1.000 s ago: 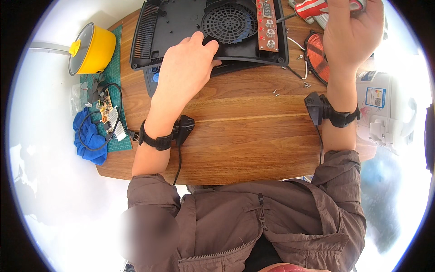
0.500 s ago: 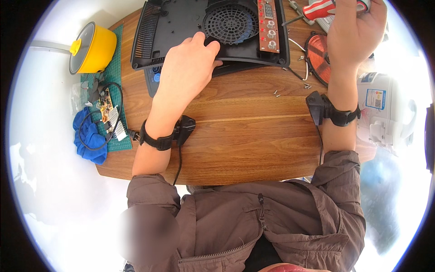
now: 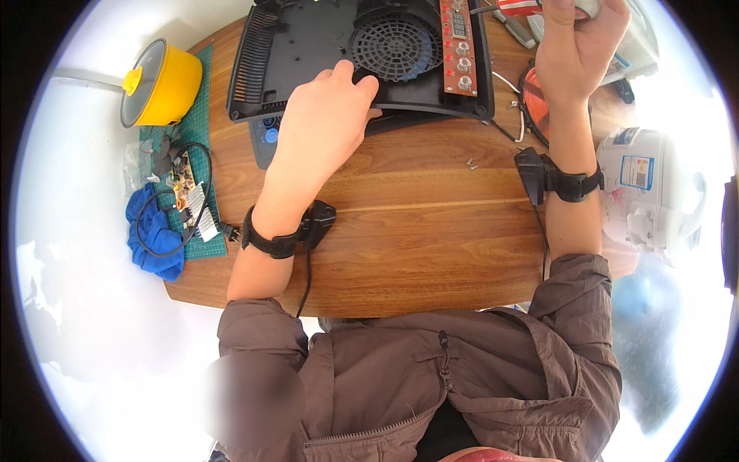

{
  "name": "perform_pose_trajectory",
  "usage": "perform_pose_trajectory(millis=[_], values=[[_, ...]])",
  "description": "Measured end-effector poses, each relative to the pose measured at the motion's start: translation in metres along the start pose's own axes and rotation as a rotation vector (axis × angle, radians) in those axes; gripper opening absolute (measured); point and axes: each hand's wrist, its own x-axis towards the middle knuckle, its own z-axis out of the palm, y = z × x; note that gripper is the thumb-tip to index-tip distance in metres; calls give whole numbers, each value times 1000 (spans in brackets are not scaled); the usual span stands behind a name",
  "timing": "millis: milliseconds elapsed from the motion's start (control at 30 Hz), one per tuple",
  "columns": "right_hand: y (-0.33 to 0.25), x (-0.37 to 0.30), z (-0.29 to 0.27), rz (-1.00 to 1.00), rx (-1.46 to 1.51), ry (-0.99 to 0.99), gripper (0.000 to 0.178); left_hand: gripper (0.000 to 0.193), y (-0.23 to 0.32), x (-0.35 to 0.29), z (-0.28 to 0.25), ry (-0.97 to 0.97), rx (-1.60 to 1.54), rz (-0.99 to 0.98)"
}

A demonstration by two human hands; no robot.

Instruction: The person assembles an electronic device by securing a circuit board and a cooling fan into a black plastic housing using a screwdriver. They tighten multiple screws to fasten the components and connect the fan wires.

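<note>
My left hand (image 3: 327, 123) is closed on the front edge of a black plastic cooker housing (image 3: 312, 42), its fingertips over the rim and the thumb tucked beneath. The housing lies tilted on a dark panel with blue buttons (image 3: 271, 135). A round fan grille (image 3: 396, 50) and a reddish-brown circuit board (image 3: 459, 58) with a small display sit in it. At the top right, my right hand (image 3: 581, 54) is closed around a red-and-white screwdriver (image 3: 522, 7). Its shaft points left at the upper part of the board; whether the tip touches is not clear.
A copper coil (image 3: 533, 96) and white wire lie under my right forearm. Loose screws (image 3: 472, 164) rest on the wooden table (image 3: 416, 239). On the left are a yellow pot (image 3: 173, 85), a green mat (image 3: 206, 165), a circuit board with heat sink and a blue cloth (image 3: 154, 239). A white appliance (image 3: 643, 185) stands right.
My right hand has moved left and up with the screwdriver, bringing its shaft over the board's right edge. The housing, left hand and table things appear slightly lower and farther right.
</note>
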Motion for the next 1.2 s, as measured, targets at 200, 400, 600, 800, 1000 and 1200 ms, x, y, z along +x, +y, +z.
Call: perform_pose_trajectory(millis=[200,400,600,800,1000,1200], values=[[20,0,13,195,190,108,24,24,-1,-2,0,-16,-14,-29],[46,12,21,158,149,120,17,24,-2,2,-5,-40,-74,-30],[53,12,39,205,399,177,17,24,-1,5,-6,-68,-80,-43],[45,9,32,228,195,44,17,26,-2,2,-6,-47,-84,-38],[32,11,26,139,137,-34,18,26,-3,3,-3,-35,-78,-23],[0,22,24,255,252,34,20,25,-1,2,-3,-14,-77,-23]])
